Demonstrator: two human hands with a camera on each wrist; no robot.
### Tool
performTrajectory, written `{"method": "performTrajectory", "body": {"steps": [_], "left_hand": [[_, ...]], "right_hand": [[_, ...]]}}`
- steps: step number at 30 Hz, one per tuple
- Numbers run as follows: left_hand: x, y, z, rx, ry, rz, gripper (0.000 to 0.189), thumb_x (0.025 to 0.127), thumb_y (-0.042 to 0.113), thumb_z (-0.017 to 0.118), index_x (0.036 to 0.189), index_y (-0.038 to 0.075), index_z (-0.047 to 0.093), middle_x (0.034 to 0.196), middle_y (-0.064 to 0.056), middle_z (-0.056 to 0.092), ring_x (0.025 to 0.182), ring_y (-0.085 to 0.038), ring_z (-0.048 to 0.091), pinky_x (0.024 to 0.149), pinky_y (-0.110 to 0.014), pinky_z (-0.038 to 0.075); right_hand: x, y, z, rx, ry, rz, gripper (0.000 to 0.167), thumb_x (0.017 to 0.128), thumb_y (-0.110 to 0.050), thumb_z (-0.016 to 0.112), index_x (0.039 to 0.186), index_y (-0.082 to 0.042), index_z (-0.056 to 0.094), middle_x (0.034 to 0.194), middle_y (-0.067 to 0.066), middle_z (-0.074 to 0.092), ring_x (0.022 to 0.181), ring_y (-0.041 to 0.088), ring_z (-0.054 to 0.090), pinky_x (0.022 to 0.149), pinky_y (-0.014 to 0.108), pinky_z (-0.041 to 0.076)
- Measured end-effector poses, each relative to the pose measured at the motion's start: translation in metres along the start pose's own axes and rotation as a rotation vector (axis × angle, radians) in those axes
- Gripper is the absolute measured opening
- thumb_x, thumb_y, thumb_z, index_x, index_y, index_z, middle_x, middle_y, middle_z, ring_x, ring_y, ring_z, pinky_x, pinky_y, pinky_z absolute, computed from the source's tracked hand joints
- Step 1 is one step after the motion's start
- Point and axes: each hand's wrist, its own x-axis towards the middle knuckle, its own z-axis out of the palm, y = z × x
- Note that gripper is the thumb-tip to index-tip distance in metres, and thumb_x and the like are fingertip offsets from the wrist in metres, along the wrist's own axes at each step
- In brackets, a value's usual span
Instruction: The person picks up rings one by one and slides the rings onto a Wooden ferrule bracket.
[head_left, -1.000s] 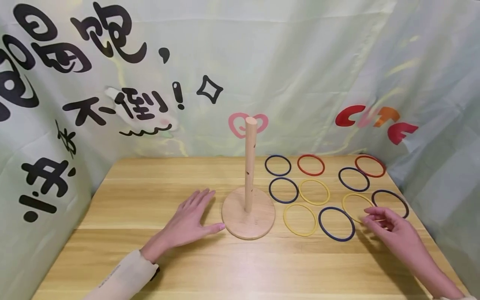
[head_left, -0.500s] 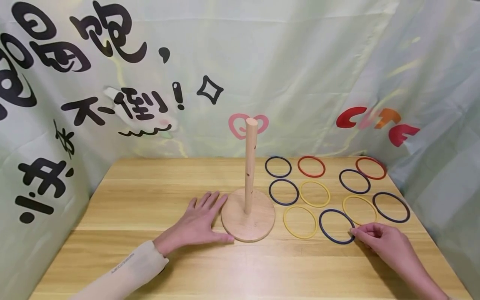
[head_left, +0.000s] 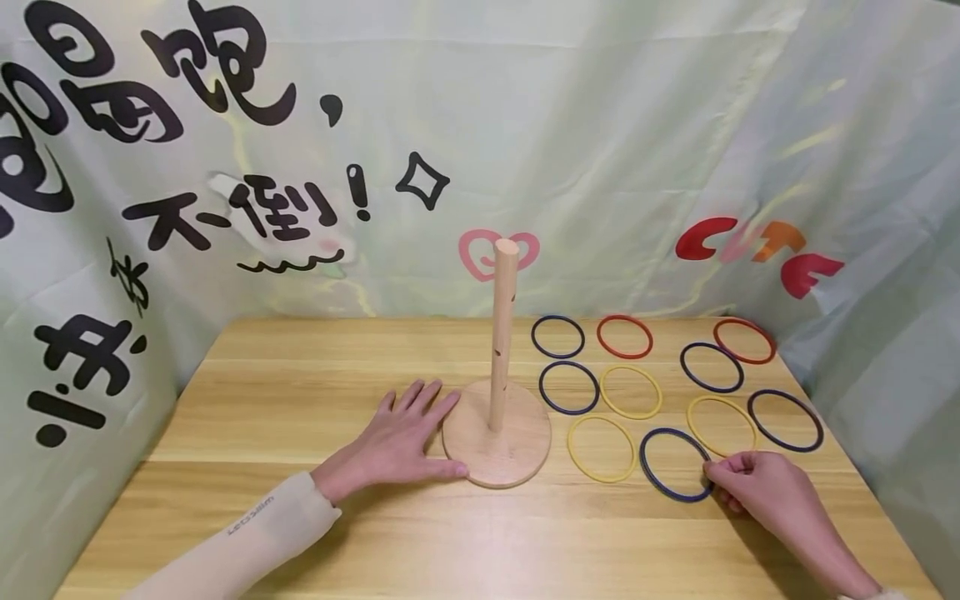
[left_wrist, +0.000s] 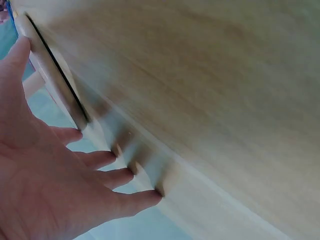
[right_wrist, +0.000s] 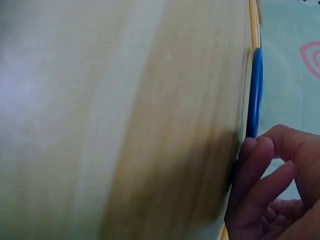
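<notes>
A round wooden base [head_left: 472, 454] with an upright wooden post [head_left: 503, 333] stands mid-table. My left hand [head_left: 405, 442] rests at its left side, fingers spread, thumb and index finger at the base's edge; the left wrist view shows the left hand [left_wrist: 65, 165] with its fingertips down on the wood. My right hand [head_left: 772, 492] pinches the right edge of the front blue ring [head_left: 652, 482] between thumb and fingers. In the right wrist view the blue ring [right_wrist: 255, 95] shows edge-on at the fingertips, close over the table.
Several other rings lie right of the base: yellow [head_left: 600, 479], another yellow [head_left: 630, 417], blue [head_left: 568, 412], red [head_left: 625, 357] and more farther right, including a dark blue one [head_left: 784, 450]. A printed curtain [head_left: 600, 150] hangs round the table [head_left: 315, 358].
My right hand has moved left and toward me from above the yellow ring and taken hold of the front blue ring, which has shifted slightly. My left hand has come right, against the base.
</notes>
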Motion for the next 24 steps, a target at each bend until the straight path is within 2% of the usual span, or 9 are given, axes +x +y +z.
{"method": "performTrajectory", "body": {"steps": [5, 12, 19, 24], "left_hand": [[0.006, -0.001, -0.002, -0.018, -0.013, -0.007, 0.118, 0.088, 0.087, 0.065, 0.175, 0.016, 0.031, 0.176, -0.024, 0.023, 0.16, -0.055, 0.017, 0.114, -0.085, 0.018], [0.012, -0.002, -0.008, -0.011, -0.048, -0.014, 0.122, 0.082, 0.091, 0.068, 0.175, 0.022, 0.031, 0.176, -0.025, 0.024, 0.157, -0.061, 0.017, 0.105, -0.092, 0.02], [0.015, -0.001, -0.013, 0.019, -0.09, -0.012, 0.122, 0.082, 0.094, 0.065, 0.176, 0.024, 0.029, 0.176, -0.025, 0.022, 0.158, -0.061, 0.017, 0.105, -0.091, 0.023], [0.016, 0.0, -0.017, 0.022, -0.104, -0.029, 0.123, 0.08, 0.094, 0.067, 0.175, 0.026, 0.03, 0.177, -0.025, 0.022, 0.157, -0.061, 0.018, 0.105, -0.091, 0.024]], "right_hand": [[-0.004, 0.001, -0.003, 0.047, 0.008, 0.013, 0.033, 0.103, -0.037, 0.074, 0.084, -0.01, 0.074, 0.072, -0.004, 0.068, 0.066, 0.015, 0.058, 0.061, 0.028, 0.046], [-0.007, 0.005, 0.004, 0.155, 0.038, -0.057, 0.022, 0.103, -0.019, 0.074, 0.106, 0.003, 0.073, 0.081, 0.002, 0.071, 0.068, 0.014, 0.066, 0.062, 0.026, 0.054], [-0.012, 0.009, 0.012, 0.302, 0.084, -0.124, 0.03, 0.099, -0.003, 0.074, 0.123, 0.014, 0.069, 0.086, 0.007, 0.069, 0.065, 0.015, 0.064, 0.059, 0.028, 0.055], [-0.018, 0.005, 0.013, 0.394, 0.11, -0.168, 0.033, 0.101, 0.001, 0.071, 0.131, 0.014, 0.067, 0.087, 0.006, 0.068, 0.064, 0.015, 0.062, 0.057, 0.029, 0.054]]}}
